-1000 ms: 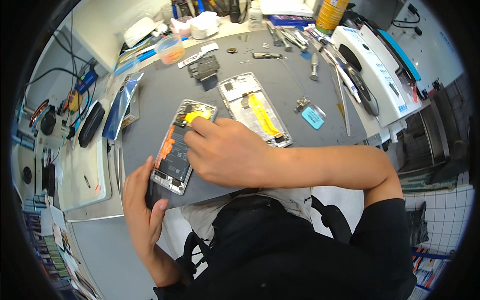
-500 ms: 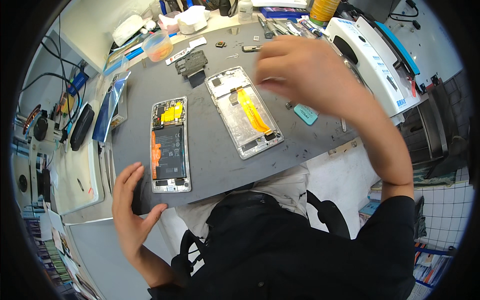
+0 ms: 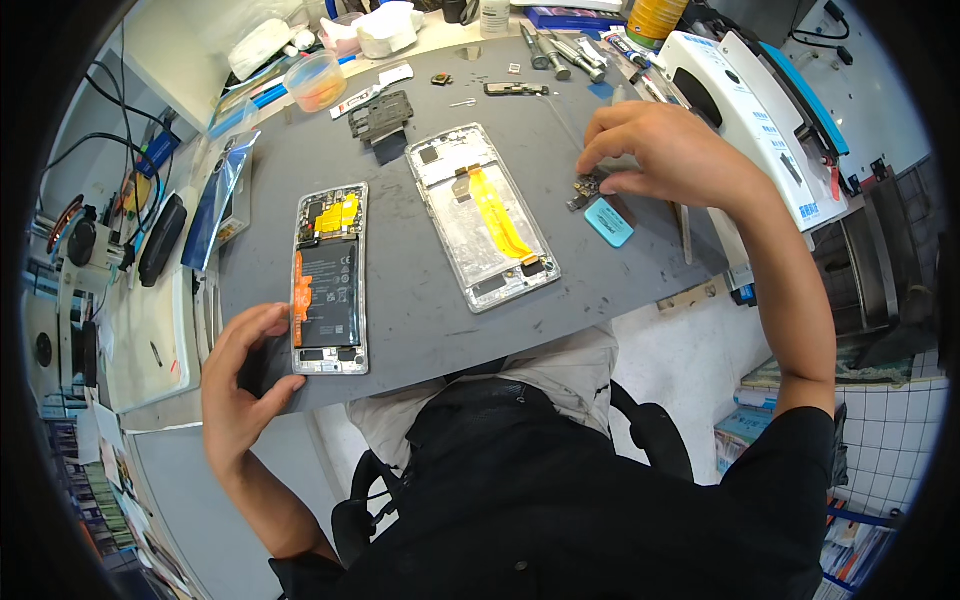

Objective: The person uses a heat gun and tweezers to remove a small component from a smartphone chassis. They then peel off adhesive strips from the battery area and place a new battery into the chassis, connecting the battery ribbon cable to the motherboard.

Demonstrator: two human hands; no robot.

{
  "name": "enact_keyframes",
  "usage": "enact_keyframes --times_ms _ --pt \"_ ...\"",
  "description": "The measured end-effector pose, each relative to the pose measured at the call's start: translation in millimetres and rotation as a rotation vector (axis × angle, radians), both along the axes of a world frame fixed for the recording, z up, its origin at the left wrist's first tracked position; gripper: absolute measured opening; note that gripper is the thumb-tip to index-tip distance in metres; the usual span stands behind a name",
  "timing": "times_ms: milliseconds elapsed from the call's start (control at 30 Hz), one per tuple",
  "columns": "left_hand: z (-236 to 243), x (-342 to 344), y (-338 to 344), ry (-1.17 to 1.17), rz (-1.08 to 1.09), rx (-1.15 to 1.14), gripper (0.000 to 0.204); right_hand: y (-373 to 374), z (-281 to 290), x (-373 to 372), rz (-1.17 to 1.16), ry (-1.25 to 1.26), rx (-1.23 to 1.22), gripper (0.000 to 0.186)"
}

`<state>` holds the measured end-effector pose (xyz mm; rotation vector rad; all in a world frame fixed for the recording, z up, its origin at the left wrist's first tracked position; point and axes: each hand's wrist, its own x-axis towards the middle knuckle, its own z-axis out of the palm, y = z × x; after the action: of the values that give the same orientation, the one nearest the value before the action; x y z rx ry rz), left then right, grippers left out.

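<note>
An opened phone body (image 3: 328,280) with a black battery, orange pull tab and yellow flex lies on the grey work mat (image 3: 420,300). My left hand (image 3: 242,385) rests at the mat's near edge, its thumb touching the phone's lower left corner. Beside it lies a white phone frame (image 3: 482,215) with a long yellow flex cable. Farther right, my right hand (image 3: 655,150) pinches a small dark phone part (image 3: 585,190) on the mat, just above a light blue pry pick (image 3: 608,221).
A black bracket part (image 3: 380,115) and small loose pieces lie at the mat's far side. Tools, tubes and a plastic cup (image 3: 315,82) crowd the back. A white machine (image 3: 745,105) stands at right; a blue antistatic bag (image 3: 215,195) and cables at left.
My right hand has left the opened phone body, swung across to the right and come down on the small part by the blue pick. My left hand stays at the phone's corner.
</note>
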<state>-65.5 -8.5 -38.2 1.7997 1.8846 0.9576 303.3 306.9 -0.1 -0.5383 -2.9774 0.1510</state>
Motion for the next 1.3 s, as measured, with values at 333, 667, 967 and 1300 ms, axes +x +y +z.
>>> enact_keyframes --times_ms 333,667,967,1300 --pt "-9.0 28.4 11.4 0.007 0.0 0.127 0.065 -4.6 -3.6 1.8 0.034 0.061 0.027 0.025" --pt "-12.5 44.8 15.7 0.07 -0.005 0.196 0.06 -59.4 7.5 -42.6 0.175 0.283 0.13 0.026" --pt "-23.9 45.2 17.8 0.107 -0.006 0.345 0.052 -122.3 -10.6 -81.1 0.24 0.432 0.045 0.039" --pt "-28.9 46.1 17.8 0.11 0.014 0.387 0.044 -145.7 -21.9 -96.6 0.179 0.424 0.048 0.038"
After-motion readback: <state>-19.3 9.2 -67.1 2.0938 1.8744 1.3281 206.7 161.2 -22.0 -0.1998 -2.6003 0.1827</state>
